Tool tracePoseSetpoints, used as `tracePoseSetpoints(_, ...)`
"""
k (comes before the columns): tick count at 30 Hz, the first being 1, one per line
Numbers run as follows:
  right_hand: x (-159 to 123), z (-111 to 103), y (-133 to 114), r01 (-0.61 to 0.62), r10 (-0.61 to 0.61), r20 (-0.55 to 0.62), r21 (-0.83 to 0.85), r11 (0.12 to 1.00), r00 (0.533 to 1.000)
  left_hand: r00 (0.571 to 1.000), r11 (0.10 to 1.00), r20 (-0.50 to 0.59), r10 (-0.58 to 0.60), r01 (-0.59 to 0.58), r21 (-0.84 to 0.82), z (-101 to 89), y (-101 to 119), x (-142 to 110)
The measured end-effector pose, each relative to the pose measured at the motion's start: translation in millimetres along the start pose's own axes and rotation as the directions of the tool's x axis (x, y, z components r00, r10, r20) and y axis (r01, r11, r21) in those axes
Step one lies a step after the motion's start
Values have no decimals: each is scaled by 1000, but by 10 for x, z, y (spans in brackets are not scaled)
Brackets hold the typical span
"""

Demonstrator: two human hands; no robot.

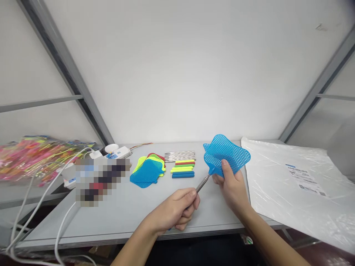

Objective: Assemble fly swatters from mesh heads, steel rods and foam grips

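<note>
- Blue perforated swatter head (227, 153) – tilted up in the right hand (234, 186), thumb pressed on its mesh, fingers behind; its narrow neck points toward the left hand (174, 208).
- The left hand is closed around a metal rod (203, 183), whose far end meets that neck. How deep it sits, if at all, cannot be told.
- A bit of blue shows below the left fist; what it is stays unclear.
- Beyond the left fist lie coloured tubes (183, 175) in a row, with bare metal rods (180, 156) behind them; left of these is a fanned stack of mesh heads (146, 173).
- Right of the right-hand grip lies a plastic-wrapped white package (288, 184).
- Risks, as a judgement: pushing at an angle could make the rod slip off the neck or bend it; a thumb bearing on thin mesh could flex the head out of line; a loose left fist could let the smooth rod slide back.
</note>
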State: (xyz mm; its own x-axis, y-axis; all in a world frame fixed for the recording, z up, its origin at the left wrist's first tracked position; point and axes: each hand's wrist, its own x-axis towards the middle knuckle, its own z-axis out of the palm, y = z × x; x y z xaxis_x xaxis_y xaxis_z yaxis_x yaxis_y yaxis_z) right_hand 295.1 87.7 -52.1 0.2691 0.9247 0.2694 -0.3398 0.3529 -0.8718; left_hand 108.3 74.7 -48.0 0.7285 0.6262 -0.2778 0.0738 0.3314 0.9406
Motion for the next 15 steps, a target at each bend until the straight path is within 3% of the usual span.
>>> tracePoseSetpoints(3,-35,0,-58,16,-17,19,24,1000,1000,987,951,-129,91,-48,305,113,97,-58)
tracePoseSetpoints(6,-69,18,-123,13,-13,4,31,999,1000,918,730,-279,283,-18,683,242,170,-138)
tracePoseSetpoints(8,-91,27,-163,-1,1,-11,48,999,1000,887,603,-330,322,76,794,317,202,-185)
tracePoseSetpoints(10,-130,35,-191,-10,13,-39,82,997,999,883,562,-344,321,114,819,366,219,-215)
tracePoseSetpoints(12,-197,45,-198,-43,48,-52,94,995,997,902,616,-304,305,57,786,382,220,-214)
tracePoseSetpoints(15,-316,66,-170,-175,176,-9,71,982,984,982,865,-107,153,-81,495,347,169,-142)
